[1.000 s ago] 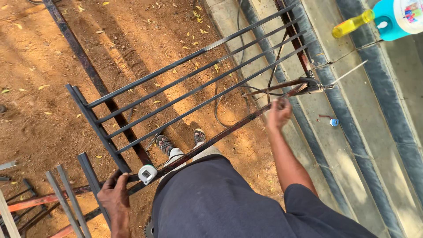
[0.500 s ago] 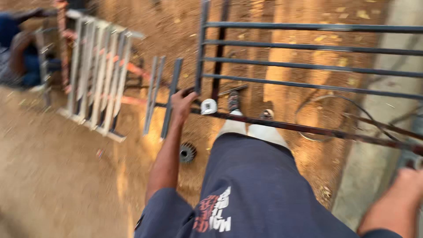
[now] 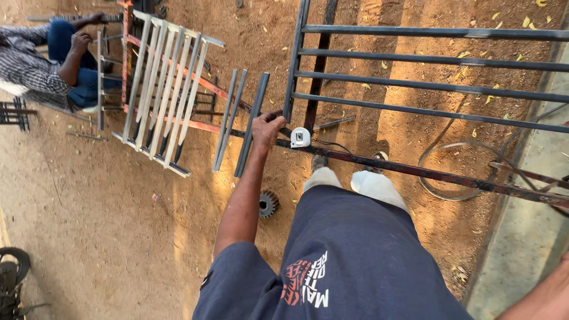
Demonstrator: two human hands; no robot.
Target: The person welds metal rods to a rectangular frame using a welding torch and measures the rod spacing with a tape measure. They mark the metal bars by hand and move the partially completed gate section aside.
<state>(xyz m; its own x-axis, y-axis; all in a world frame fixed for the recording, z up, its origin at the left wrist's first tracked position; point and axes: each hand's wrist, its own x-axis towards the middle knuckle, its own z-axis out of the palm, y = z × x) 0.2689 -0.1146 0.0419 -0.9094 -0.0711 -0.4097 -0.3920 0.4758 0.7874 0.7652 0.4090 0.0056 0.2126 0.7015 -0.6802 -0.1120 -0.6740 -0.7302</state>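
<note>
dark metal gate frame (image 3: 427,89), horizontal bars, held upright over dirt

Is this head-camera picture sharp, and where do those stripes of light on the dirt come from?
Head view: mostly sharp, no motion smear. Warm low sunlight falls in bands across the dirt ground, striped by shadows of the metal gate frame. The left hand on the frame's corner and the tape measure are crisp and sunlit. The right hand is cut off at the bottom right corner; straight bars bow slightly toward the edges.
</note>
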